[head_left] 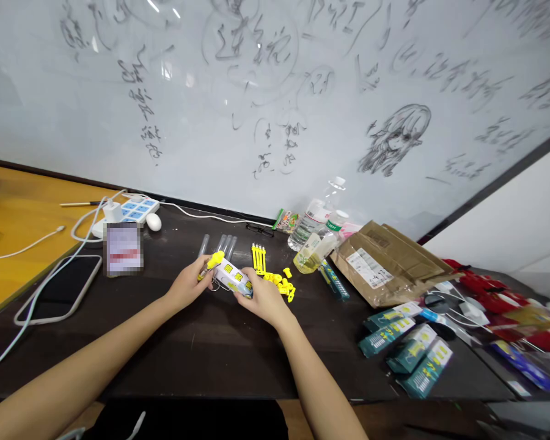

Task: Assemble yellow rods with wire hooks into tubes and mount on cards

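Yellow-topped piece [217, 258] pinched by left hand [190, 284] | printed white packet [231, 277] gripped by right hand [262, 294] | packet best held lightly, uncrushed

A scribbled whiteboard [187, 153] behind a desk [229, 360] suggests an office

A dark tabletop [238, 360] carries a phone [62, 290] at the left and, further in, clear tubes [230, 245], a row of yellow rods [258, 258] and a heap of small yellow parts [282, 285]. Bottles [305, 226], a cardboard package [389, 256] and green boxes [424, 360] sit to the right, beside red items [495, 290] too blurred to name.
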`<state>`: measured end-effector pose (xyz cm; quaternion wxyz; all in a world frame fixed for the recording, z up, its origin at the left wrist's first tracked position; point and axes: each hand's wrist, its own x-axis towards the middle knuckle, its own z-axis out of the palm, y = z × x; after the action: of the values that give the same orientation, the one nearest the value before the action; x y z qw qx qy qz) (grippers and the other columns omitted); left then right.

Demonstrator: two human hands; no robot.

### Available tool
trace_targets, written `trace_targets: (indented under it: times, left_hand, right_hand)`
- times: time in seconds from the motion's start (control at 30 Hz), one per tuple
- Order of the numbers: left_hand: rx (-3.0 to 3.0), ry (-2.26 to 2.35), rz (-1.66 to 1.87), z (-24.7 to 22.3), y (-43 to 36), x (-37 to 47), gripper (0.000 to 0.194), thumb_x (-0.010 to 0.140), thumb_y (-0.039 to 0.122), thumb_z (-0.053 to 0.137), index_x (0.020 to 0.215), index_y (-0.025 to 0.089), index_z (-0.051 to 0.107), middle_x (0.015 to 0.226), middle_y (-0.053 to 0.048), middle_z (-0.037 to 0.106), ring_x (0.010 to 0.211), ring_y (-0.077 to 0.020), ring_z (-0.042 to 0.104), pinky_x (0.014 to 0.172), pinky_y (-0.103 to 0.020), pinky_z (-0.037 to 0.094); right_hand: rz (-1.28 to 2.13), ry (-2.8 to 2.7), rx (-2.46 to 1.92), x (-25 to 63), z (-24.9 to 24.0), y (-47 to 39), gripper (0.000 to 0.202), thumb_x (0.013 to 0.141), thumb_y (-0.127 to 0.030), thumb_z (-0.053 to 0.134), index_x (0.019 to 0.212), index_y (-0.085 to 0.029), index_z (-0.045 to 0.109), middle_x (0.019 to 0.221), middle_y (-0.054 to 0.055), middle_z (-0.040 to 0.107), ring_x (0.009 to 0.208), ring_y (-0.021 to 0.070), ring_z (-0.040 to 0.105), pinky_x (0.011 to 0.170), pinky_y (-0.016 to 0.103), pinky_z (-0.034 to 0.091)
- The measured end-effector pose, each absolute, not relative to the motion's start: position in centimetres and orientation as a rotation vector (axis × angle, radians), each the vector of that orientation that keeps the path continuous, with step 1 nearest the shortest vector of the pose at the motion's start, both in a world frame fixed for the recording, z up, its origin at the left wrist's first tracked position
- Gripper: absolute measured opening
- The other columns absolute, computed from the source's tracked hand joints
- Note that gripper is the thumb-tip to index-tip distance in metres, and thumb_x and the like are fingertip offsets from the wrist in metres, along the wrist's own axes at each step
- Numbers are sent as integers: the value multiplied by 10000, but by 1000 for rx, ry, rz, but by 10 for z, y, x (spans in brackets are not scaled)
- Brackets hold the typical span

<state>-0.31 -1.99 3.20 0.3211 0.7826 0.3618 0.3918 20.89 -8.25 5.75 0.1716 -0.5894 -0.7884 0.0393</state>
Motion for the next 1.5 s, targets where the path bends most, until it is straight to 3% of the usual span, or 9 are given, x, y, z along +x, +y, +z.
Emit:
trace_targets:
  times: [0.13,0.27,0.43,0.77,1.0,1.17,1.27,1.5]
  left_hand:
    - [2029,865,961,34,-17,-6,262,885,330,401,1100,183,430,562,68,519,522,-132,555,637,-265,436]
    - [1986,859,934,30,-16,-6,261,872,358,425,1073,192,424,552,86,451,433,-104,465,530,-234,401]
    - [2049,814,796,29,-26,3,229,856,382,455,1000,205,457,602,71,485,424,-95,468,493,-225,382]
    - [1991,899,813,31,-30,6,243,852,431,467,959,214,454,561,95,529,392,-112,535,531,-237,421]
    - [2061,884,691,37,-29,0,277,900,457,354,981,212,452,500,92,487,346,-117,459,483,-232,375]
    - [2294,807,620,47,-21,-12,240,869,427,419,901,225,545,739,4,635,637,-170,601,595,-234,391]
    - [2456,835,544,50,-18,-17,224,850,414,443,898,236,569,670,4,618,599,-179,584,569,-234,360]
    - [2747,963,445,45,-19,-17,173,827,308,424,926,239,548,623,-5,606,561,-203,575,549,-255,335]
  right_hand:
    - [155,-2214,-1642,210,59,-82,476,789,-390,581,1208,-229,421,983,49,672,805,230,655,672,287,444]
    - [226,-2233,-1614,209,59,-84,542,781,-386,601,1265,-250,395,1030,40,662,840,222,647,698,288,450]
    - [161,-2327,-1551,203,55,-86,617,829,-402,547,1377,-267,298,1232,75,572,977,228,613,784,315,459]
    - [215,-2248,-1449,206,62,-88,577,858,-378,515,1385,-314,289,1246,45,554,1040,199,577,848,306,449]
    - [220,-2121,-1560,213,67,-87,523,793,-377,580,1266,-252,396,999,31,652,817,198,632,714,284,454]
    - [170,-2219,-1525,218,67,-86,500,788,-369,610,1251,-278,445,1120,36,634,971,209,613,811,295,445]
    - [192,-2289,-1469,219,67,-85,494,797,-364,615,1260,-295,458,1225,20,589,1056,201,584,884,296,427]
    - [207,-2398,-1541,215,61,-85,541,786,-356,635,1289,-330,439,1214,18,597,1045,215,595,881,321,439]
